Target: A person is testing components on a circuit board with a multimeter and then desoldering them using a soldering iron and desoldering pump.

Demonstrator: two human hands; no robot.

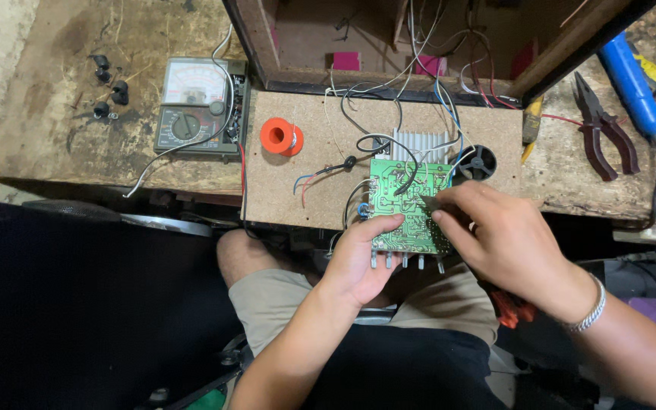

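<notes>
A green circuit board (400,199) with a silver heat sink (419,146) at its far edge lies at the near edge of a chipboard panel (305,182). My left hand (362,262) grips the board's near left corner, thumb on its solder side. My right hand (495,235) rests on the board's right side, its fingertips pinched over the surface; whether they hold anything is hidden. Black, white, blue and red wires (389,114) run from the board into an open wooden cabinet (419,45).
An orange spool (280,137) sits on the panel. An analog multimeter (195,106) and small black knobs (108,87) lie at left. Pliers (605,133) and a blue tool (632,80) lie at right on the worn wooden bench (55,137). A black round part (478,163) sits beside the board.
</notes>
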